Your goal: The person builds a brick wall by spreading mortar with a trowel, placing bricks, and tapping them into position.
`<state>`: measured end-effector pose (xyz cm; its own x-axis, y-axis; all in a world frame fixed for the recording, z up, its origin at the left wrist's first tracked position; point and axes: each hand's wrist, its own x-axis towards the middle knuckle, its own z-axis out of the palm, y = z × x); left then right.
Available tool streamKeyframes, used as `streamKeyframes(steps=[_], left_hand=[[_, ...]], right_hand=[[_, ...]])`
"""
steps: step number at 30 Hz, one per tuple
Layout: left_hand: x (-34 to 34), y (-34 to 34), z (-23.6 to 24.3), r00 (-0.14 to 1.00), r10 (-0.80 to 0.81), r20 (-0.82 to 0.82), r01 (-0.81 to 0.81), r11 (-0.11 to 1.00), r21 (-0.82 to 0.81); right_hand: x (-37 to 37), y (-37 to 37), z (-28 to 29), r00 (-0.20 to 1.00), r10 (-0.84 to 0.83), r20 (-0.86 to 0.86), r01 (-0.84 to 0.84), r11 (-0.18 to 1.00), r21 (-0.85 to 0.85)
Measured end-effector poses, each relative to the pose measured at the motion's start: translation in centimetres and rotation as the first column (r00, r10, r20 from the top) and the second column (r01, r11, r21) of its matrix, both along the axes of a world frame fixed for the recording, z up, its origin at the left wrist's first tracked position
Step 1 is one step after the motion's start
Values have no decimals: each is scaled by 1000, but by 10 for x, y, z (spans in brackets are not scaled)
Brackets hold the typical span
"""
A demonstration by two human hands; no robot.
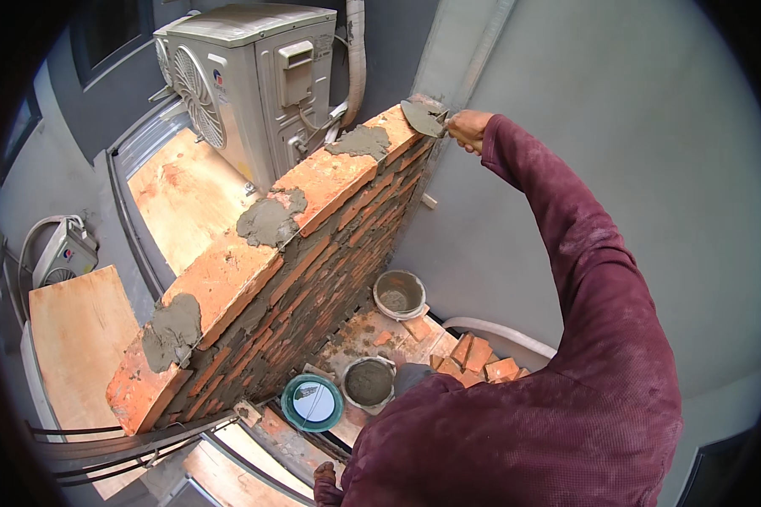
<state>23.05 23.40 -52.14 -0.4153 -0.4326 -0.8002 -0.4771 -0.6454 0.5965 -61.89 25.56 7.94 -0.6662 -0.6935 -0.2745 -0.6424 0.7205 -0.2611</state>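
My right hand is closed around the handle of a trowel, at arm's length. The blade lies over the far end of a brick wall's top course, where that course meets the grey side wall. Grey mortar fills the joints between the top bricks, with lumps of mortar spread over several of them. Low at the bottom edge, my left hand shows only in small part, beside my body. Its fingers look curled, and whatever they may hold is hidden.
Below the wall stand a bucket of mortar, another bucket and a teal basin of water. Loose bricks lie by the grey wall. Beyond the brick wall are an air-conditioner unit and wooden boards.
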Motion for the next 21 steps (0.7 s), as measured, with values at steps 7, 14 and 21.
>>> streamKeyframes(steps=[7, 14, 21], left_hand=[[-62, -4, -18, 995, -24, 94, 41, 982, -183], [-104, 14, -47, 999, 43, 15, -43, 999, -4], [-180, 13, -42, 970, -7, 245, -42, 980, 195]], right_hand=[[-51, 38, 1, 992, -70, -101, 82, 989, 121], [17, 0, 19, 978, -193, 80, 189, 981, 48], [-31, 17, 24, 972, -232, 30, 232, 973, -4]])
